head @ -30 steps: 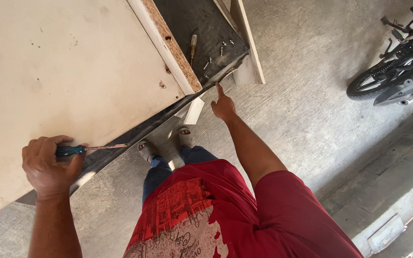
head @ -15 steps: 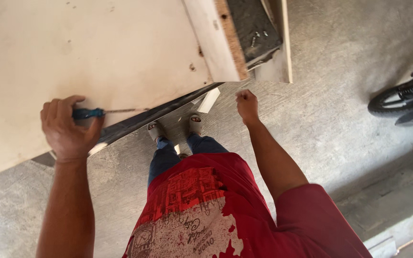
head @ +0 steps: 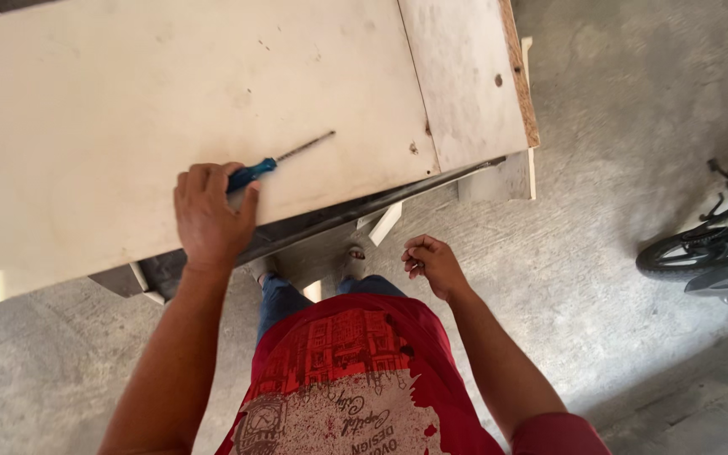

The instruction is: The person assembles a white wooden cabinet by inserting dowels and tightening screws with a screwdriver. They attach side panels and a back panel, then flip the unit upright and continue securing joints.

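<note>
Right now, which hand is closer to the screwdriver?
Left. The left hand grips the blue-handled screwdriver on the pale board; the right hand hangs loosely curled below the board's edge, apart from it.

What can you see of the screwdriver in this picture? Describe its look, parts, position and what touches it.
The screwdriver has a blue handle and a thin, dark metal shaft. It lies nearly flat over the pale board, shaft pointing up and to the right, away from the person. The left hand grips the handle, covering most of it, so only its front end shows. The tip sits close to the board's surface; whether it touches cannot be told. The right hand is apart from it, below the board's edge.
</note>
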